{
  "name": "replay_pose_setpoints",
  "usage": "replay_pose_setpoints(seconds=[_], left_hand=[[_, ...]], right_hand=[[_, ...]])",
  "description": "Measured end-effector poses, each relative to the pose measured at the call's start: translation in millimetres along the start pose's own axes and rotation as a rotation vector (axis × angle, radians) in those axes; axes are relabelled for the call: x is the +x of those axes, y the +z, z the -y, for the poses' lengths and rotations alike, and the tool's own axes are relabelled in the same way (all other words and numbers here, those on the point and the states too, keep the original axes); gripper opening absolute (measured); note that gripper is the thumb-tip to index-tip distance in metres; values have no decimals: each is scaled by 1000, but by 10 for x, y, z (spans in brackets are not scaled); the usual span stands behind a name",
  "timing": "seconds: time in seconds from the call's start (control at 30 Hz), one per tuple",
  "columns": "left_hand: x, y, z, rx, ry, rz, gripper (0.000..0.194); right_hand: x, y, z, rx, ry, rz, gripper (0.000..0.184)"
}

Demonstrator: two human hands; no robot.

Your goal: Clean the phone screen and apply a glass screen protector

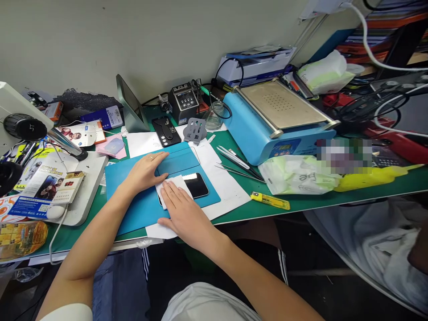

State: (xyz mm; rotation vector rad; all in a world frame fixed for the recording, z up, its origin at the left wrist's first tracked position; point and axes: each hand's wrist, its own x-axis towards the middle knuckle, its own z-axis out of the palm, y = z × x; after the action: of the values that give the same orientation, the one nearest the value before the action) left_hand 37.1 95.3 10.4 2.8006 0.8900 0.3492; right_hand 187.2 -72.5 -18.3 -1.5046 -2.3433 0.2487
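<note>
A phone (196,185) lies face up on a blue mat (133,213), its dark screen partly hidden under a white wipe (181,182). My right hand (182,214) rests flat on the wipe, fingers extended and thumb apart, pressing it against the phone. On the mat beside it is my left hand (145,171), fingers stretched out; its thumb reaches close to the wipe's upper left edge. Just beyond the left fingertips lies a thin clear sheet with a dark outline (180,161), flat on the mat.
Right of the mat lie tweezers (234,158) and a yellow cutter knife (270,200). A blue heating-plate machine (250,133) stands behind them. At the back are a black phone case (166,130) and a glass jar (214,117). A microscope base (90,191) is at left.
</note>
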Motion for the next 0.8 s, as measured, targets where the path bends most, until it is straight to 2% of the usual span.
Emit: replay_pose_setpoints(seconds=[0.1, 0.2, 0.4, 0.53, 0.67, 0.8], left_hand=[[8, 12, 7, 11, 33, -29, 65], [11, 19, 30, 17, 70, -67, 66], [4, 43, 61, 6, 103, -96, 67], [-3, 56, 66, -7, 116, -97, 68], [-1, 46, 43, 12, 145, -104, 67], [4, 35, 3, 49, 159, -114, 67]], right_hand=[[-141, -67, -134, 53, -106, -16, 56], [-255, -193, -336, 151, -219, -52, 47], [-379, -309, -657, 182, -225, -261, 28], [-393, -430, -948, 127, -81, -392, 24], [-217, -595, -1357, 27, 141, -590, 26], [35, -621, -1630, -21, 233, -508, 32]])
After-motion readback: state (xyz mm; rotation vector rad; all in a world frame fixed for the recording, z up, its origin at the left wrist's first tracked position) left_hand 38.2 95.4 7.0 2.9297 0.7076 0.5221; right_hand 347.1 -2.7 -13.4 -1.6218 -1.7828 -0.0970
